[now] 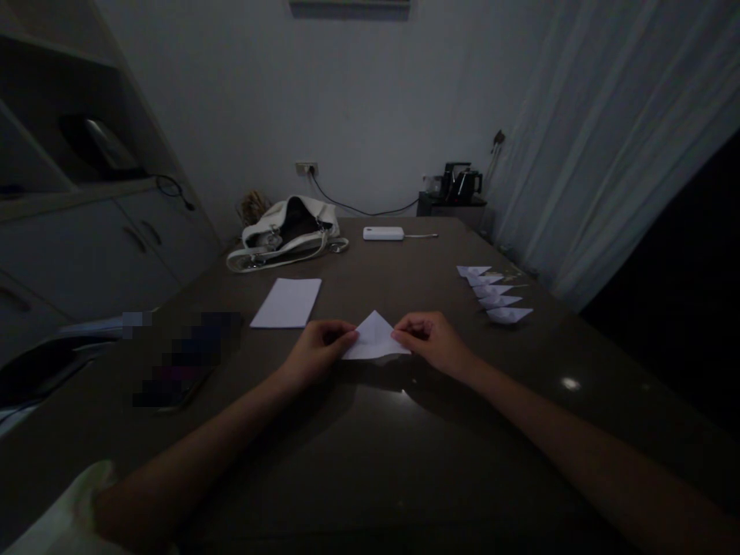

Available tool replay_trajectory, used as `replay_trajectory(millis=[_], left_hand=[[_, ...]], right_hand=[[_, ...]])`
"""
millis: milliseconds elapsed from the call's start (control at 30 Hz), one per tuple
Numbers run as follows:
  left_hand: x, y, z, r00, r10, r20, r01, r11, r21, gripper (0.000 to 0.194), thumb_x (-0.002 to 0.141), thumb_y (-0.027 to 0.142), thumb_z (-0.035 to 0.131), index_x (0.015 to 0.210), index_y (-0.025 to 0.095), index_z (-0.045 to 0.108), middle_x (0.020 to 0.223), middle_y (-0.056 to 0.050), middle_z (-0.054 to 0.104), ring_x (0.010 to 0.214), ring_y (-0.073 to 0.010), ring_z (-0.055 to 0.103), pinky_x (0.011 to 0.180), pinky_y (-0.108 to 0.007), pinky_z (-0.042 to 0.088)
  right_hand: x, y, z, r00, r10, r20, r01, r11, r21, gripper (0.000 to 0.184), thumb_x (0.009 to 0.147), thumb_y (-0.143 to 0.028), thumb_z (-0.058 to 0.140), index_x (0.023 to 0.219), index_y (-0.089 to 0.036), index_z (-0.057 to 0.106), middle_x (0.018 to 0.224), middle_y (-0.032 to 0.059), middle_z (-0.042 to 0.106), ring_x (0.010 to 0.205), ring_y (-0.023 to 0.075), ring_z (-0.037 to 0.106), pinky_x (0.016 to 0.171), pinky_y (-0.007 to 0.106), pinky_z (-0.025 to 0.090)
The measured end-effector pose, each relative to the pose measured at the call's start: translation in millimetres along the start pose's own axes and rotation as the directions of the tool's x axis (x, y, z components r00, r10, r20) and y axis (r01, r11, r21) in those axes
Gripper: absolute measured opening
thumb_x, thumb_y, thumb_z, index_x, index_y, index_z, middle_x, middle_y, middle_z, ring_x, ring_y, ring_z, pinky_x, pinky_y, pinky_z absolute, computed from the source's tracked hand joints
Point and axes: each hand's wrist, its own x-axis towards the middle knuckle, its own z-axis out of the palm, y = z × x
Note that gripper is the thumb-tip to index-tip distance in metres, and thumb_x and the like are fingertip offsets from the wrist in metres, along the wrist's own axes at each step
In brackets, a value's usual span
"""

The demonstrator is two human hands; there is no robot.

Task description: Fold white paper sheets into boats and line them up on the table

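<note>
A white sheet of paper folded into a triangle is held between my two hands, its point facing away from me and its long edge towards me. My left hand pinches its left side with thumb and fingers. On the right side, my right hand grips it the same way. Beyond my left hand lies a stack of white paper. Off to the right, several folded paper boats stand in a row.
At the far left of the table sits a white handbag. A white power bank with a short cable lies at the back. Nearer on the left is a blurred-out flat object. A black kettle stands beyond the table by the curtain.
</note>
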Motion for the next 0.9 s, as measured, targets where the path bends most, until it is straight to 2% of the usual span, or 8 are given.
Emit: replay_trajectory(millis=[100, 300, 433, 633, 900], left_hand=[[-2, 2, 0.8, 1.000, -0.025, 0.002, 0.025, 0.999, -0.022, 0.036, 0.072, 0.044, 0.061, 0.082, 0.010, 0.067, 0.067, -0.005, 0.065, 0.058, -0.0157, 0.055, 0.050, -0.023, 0.039], [-1, -2, 1.8, 0.999, 0.000, -0.048, -0.003, 0.998, -0.056, 0.032, 0.075, 0.043, 0.060, 0.081, 0.012, 0.065, 0.068, -0.005, 0.065, 0.060, -0.0151, 0.055, 0.053, -0.024, 0.040], [0, -2, 1.0, 0.999, 0.032, -0.044, -0.033, 0.999, -0.013, 0.032, 0.075, 0.042, 0.059, 0.081, 0.011, 0.065, 0.071, -0.005, 0.064, 0.063, -0.0154, 0.055, 0.054, -0.023, 0.039], [1, -1, 0.5, 0.999, 0.037, -0.006, -0.037, 0.999, 0.030, 0.033, 0.077, 0.042, 0.057, 0.083, 0.011, 0.065, 0.071, -0.005, 0.063, 0.064, -0.0152, 0.054, 0.054, -0.023, 0.039], [2, 0, -0.2, 0.996, 0.088, -0.028, -0.085, 0.992, 0.088, 0.034, 0.076, 0.043, 0.057, 0.081, 0.011, 0.067, 0.070, -0.005, 0.064, 0.064, -0.0168, 0.055, 0.055, -0.025, 0.040]], right_hand=[[0, 0, 0, 1.000, 0.009, 0.005, -0.009, 1.000, 0.015, 0.017, 0.078, -0.030, 0.060, 0.071, -0.015, 0.061, 0.061, -0.0001, 0.057, 0.055, 0.0099, 0.050, 0.050, 0.021, 0.036], [2, 7, -1, 0.996, 0.073, 0.053, -0.076, 0.995, 0.069, 0.021, 0.078, -0.035, 0.059, 0.071, -0.015, 0.061, 0.058, -0.0012, 0.055, 0.050, 0.0087, 0.048, 0.047, 0.021, 0.035], [2, 10, -3, 0.995, 0.077, 0.055, -0.079, 0.997, 0.019, 0.024, 0.077, -0.035, 0.060, 0.063, -0.016, 0.058, 0.052, -0.0028, 0.050, 0.047, 0.0085, 0.045, 0.046, 0.021, 0.033], [1, 8, -4, 0.998, 0.044, 0.036, -0.042, 0.998, -0.041, 0.024, 0.077, -0.033, 0.060, 0.060, -0.017, 0.057, 0.051, -0.0021, 0.052, 0.048, 0.0099, 0.048, 0.048, 0.022, 0.034], [0, 5, -2, 0.999, 0.040, -0.005, -0.040, 0.996, -0.086, 0.024, 0.077, -0.030, 0.059, 0.057, -0.017, 0.055, 0.049, -0.0022, 0.051, 0.047, 0.0103, 0.048, 0.048, 0.023, 0.035]])
